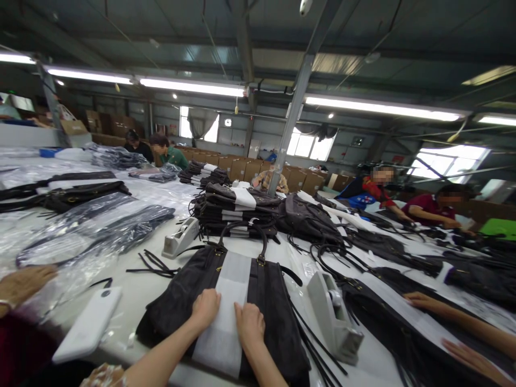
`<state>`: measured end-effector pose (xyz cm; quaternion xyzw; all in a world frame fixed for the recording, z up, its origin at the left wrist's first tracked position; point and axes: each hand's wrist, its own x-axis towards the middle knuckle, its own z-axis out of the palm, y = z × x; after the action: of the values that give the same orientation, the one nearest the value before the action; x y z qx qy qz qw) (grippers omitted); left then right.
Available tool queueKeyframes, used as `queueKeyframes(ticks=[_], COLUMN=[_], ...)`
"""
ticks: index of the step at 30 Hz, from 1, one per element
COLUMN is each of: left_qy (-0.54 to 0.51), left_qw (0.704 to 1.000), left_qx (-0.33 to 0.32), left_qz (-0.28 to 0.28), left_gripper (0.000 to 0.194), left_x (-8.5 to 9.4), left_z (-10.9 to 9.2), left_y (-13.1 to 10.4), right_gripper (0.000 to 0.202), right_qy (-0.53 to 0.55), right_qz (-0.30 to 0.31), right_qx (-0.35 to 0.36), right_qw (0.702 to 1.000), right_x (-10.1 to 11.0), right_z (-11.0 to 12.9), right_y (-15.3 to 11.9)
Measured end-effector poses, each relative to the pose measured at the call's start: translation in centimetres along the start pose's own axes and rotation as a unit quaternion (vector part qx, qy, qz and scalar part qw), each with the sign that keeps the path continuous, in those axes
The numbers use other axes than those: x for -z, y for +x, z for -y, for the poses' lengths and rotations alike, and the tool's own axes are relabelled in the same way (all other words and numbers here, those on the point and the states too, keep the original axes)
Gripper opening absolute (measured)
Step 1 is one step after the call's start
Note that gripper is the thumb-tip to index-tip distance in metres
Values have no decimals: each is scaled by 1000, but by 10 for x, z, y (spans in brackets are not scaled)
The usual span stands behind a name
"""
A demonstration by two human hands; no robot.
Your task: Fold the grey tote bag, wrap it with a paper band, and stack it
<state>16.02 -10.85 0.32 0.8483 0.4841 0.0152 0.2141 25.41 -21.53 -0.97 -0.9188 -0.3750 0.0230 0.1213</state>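
A dark handbag (177,298) lies flat on the white table in front of me, its two handles pointing away. Down its middle runs a white paper band (226,328). My left hand (206,308) is closed at the band's left edge, fingers curled and thumb on the paper. At the right edge, my right hand (250,324) is curled the same way, thumb against the paper. The fingertips of both hands are partly hidden. Loose black straps (318,344) trail from the bag's right side.
Tape dispensers stand left (181,237) and right (334,317) of the bag. A white smartphone (89,323) lies left. Stacked dark bags (237,207) rise behind. Neighbours' hands are at left, on plastic (28,286), and at right, on another banded bag (382,322).
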Motion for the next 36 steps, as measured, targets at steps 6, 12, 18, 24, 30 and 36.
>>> queueKeyframes(ticks=[6,12,18,24,30,36], left_qy=[9,12,30,57,93,110], left_qw=[1000,1000,999,981,945,952], left_qx=[23,7,-22,-167,-312,-285], left_qz=[8,9,-18,-80,-33,24], left_gripper=[34,34,32,46,91,98], left_x=[-1,-8,2,3,-43,-38], left_z=[-4,0,8,7,25,22], left_y=[4,7,17,-8,-42,-43], right_gripper=[47,47,56,58,55,54], right_qy=[-36,12,31,28,8,5], right_qz=[-96,-68,48,46,50,53], right_qx=[50,287,253,249,237,228], right_qw=[993,955,966,967,970,972], right_x=[1,-13,-25,-31,-33,-29], right_z=[4,8,-2,-4,-1,-2], right_y=[3,13,13,17,20,24])
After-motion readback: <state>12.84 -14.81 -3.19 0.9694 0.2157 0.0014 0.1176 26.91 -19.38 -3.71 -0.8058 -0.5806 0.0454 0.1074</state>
